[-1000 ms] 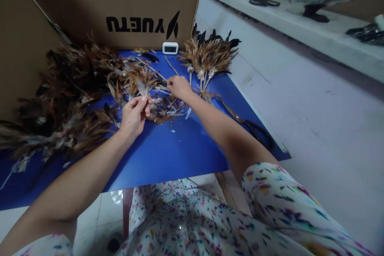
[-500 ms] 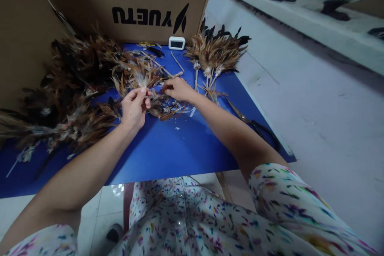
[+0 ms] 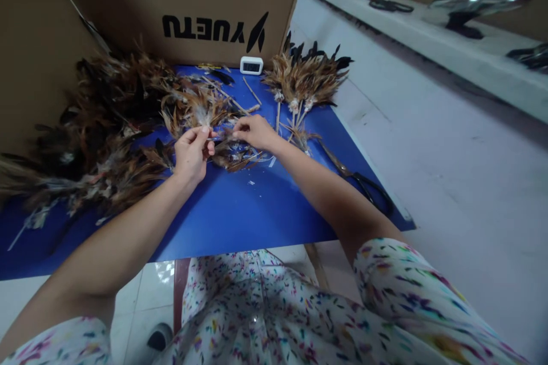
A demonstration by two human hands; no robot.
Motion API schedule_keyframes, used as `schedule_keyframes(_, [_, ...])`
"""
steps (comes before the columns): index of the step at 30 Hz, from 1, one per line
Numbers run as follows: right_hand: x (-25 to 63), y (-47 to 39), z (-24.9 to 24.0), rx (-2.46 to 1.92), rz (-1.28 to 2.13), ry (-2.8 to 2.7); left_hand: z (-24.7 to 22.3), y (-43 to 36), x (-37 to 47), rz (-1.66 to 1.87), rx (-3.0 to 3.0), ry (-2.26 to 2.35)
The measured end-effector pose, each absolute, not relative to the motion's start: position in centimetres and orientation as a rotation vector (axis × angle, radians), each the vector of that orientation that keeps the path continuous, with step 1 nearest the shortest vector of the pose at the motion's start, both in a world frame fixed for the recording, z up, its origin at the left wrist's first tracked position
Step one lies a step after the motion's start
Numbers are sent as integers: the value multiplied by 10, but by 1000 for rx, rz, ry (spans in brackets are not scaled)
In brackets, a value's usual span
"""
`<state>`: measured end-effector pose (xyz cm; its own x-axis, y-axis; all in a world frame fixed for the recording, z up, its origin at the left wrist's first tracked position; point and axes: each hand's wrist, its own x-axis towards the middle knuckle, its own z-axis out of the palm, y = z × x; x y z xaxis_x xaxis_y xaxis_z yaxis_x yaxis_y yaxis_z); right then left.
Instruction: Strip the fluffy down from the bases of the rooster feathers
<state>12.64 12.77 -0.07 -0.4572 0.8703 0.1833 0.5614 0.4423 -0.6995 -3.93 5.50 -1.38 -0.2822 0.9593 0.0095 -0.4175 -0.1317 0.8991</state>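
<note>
Your left hand [image 3: 190, 155] still pinches the brown feather tuft [image 3: 202, 112] just beyond it; your right hand [image 3: 258, 132], curled, hold unclear, has drawn closer. Bare blue tabletop [image 3: 240, 211] separates both from its near edge.

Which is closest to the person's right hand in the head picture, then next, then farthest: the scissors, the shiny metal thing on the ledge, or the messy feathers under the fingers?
Nearest to the right hand first:
1. Messy feathers: just below the fingers.
2. Scissors: on the blue table's right side.
3. Shiny metal thing: far off, up on the right-hand ledge.
</note>
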Motion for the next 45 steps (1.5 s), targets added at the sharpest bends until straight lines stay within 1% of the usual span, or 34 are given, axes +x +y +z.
schedule_keyframes(4, [142, 117, -1, -1137, 1155, -1737, -15, 54, -38, 1609, 777, 1002])
schedule_keyframes(10, [154, 97, -4, -1134, 1370, -1415, -16, 50, -35, 1499, 809, 983])
schedule_keyframes(16, [151, 84, 3, -970, 1313, -1422, -20, 44, -30, 1398, 941, 906])
schedule_keyframes(25, [142, 70, 11, -890, 1365, -1410, -21, 40, -29, 1314, 1071, 882])
schedule_keyframes(30, [138, 70, 6, -856, 1404, -1429, -20, 38, -27, 1292, 1115, 910])
schedule_keyframes(45, [137, 67, 5, -896, 1369, -1482, -26, 40, -29, 1284, 1158, 907])
